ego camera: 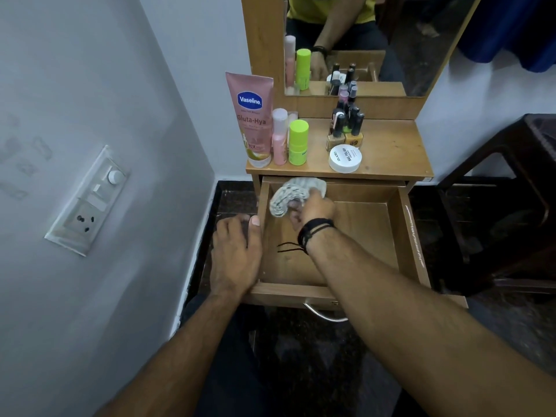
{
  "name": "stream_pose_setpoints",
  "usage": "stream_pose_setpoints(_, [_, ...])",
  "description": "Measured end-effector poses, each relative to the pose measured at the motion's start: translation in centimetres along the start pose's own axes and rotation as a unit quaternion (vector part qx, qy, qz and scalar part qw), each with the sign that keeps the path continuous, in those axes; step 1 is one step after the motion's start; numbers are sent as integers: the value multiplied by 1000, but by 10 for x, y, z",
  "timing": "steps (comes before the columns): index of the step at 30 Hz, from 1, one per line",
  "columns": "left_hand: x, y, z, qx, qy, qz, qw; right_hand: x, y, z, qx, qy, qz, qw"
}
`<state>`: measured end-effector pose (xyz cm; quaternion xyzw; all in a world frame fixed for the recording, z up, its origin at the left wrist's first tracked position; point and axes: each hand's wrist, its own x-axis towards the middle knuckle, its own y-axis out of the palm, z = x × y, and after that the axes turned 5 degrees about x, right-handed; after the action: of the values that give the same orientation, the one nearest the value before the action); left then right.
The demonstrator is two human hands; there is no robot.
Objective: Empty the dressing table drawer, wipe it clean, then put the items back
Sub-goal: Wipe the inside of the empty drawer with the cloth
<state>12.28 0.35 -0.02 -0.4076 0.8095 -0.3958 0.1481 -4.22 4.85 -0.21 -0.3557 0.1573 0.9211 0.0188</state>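
The wooden drawer (370,230) of the dressing table is pulled out, and its floor is bare. My right hand (314,210) grips a crumpled grey-white cloth (290,195) and presses it into the drawer's far left corner. My left hand (236,252) holds the drawer's left wall, thumb on the rim and fingers down the outside. On the tabletop (391,152) stand a pink Vaseline tube (251,115), a pink bottle (279,136), a green bottle (298,142), several nail polish bottles (346,124) and a white round tub (345,158).
A mirror (376,40) rises behind the tabletop. A white wall with a switch and socket plate (88,201) lies close on the left. A dark plastic stool (511,206) stands to the right. The drawer's metal handle (325,314) sticks out toward me over the dark floor.
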Motion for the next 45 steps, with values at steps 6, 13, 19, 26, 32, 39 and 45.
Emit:
stream_pose_setpoints(6, [0,1,0,-1,5,7,1000,13,-18,16,72,41,3,997])
stream_pose_setpoints(13, [-1,1,1,2,3,0,1000,-8,28,-4,-63,68,99,991])
stream_pose_setpoints(19, [0,-1,4,4,4,14,1000,17,-6,34,18,34,18,999])
stream_pose_setpoints(26, [0,1,3,7,9,22,1000,56,-67,85,144,-1,-101,984])
stream_pose_setpoints(32, [0,1,5,7,14,15,1000,36,-42,60,68,44,-6,997])
stream_pose_setpoints(39, [-2,0,2,0,15,10,1000,-2,24,1,6,124,85,989])
stream_pose_setpoints(45, [0,1,5,4,10,21,1000,31,-19,43,88,74,16,993])
